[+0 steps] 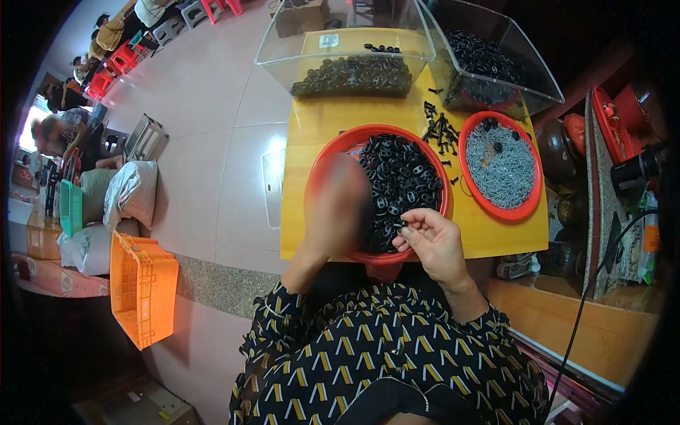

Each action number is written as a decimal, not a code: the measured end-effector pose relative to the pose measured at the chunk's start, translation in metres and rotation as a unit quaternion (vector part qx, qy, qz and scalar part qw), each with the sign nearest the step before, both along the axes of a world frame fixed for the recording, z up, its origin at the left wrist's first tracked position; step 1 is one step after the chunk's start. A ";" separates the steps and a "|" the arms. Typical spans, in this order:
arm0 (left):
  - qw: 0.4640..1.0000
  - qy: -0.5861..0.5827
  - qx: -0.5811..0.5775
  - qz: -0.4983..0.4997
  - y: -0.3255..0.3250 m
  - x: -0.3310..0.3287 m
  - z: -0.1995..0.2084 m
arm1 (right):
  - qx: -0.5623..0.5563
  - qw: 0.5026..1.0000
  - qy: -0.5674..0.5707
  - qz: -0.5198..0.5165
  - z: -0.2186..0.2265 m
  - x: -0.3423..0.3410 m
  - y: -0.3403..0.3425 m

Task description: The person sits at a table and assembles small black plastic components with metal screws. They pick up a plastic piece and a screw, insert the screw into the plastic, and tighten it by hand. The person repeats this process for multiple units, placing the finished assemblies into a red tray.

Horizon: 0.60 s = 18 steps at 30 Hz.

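Note:
A red basin [445, 180] on the yellow tabletop is heaped with small black oval plastic pieces [397, 173], each with holes through it. Over the basin's left side is my left hand [338, 205]; it is blurred, so its fingers do not show clearly. At the basin's near right rim, my right hand [433, 241] pinches a small dark piece between thumb and fingertips. That piece is mostly hidden, and its exact kind cannot be made out. To the right, a red-rimmed tray [540, 185] is full of silver screws [501, 170], with a few black pieces lying on them.
Two clear plastic bins [347, 58] [542, 92] with black parts stand at the table's far side. Loose black parts [443, 134] lie between basin and tray. An orange crate [145, 287] and white sacks [132, 195] are on the floor at left. Other people [67, 131] sit farther off.

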<state>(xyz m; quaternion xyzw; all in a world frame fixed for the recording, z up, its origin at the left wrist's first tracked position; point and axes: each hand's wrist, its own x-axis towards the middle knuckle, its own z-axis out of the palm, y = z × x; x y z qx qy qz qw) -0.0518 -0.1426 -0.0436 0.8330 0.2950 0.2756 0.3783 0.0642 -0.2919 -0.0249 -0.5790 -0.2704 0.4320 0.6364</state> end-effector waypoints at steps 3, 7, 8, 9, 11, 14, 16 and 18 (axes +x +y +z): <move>0.988 0.097 0.112 -0.034 0.009 0.009 -0.014 | -0.013 1.000 -0.016 0.006 0.002 0.001 -0.003; 0.987 0.126 0.086 -0.053 0.010 0.014 -0.013 | -0.032 0.999 -0.012 0.022 -0.001 0.004 -0.007; 0.988 0.119 0.082 -0.054 0.010 0.014 -0.012 | -0.036 0.999 -0.009 0.028 -0.002 0.005 -0.008; 0.993 0.088 0.056 -0.052 0.009 0.013 -0.011 | -0.041 0.999 -0.005 0.036 -0.002 0.005 -0.008; 0.999 0.025 0.006 -0.047 0.007 0.009 -0.008 | -0.032 0.999 -0.002 0.036 0.000 0.005 -0.006; 0.982 -0.033 -0.174 -0.064 -0.005 -0.002 -0.002 | 0.017 0.998 -0.057 0.020 -0.003 0.005 -0.002; 0.963 -0.036 -0.253 -0.082 -0.012 -0.011 -0.002 | 0.053 0.994 -0.096 0.010 -0.002 0.003 0.004; 0.943 -0.066 -0.309 -0.107 -0.019 -0.016 0.003 | 0.083 0.990 -0.117 0.001 0.003 -0.002 0.013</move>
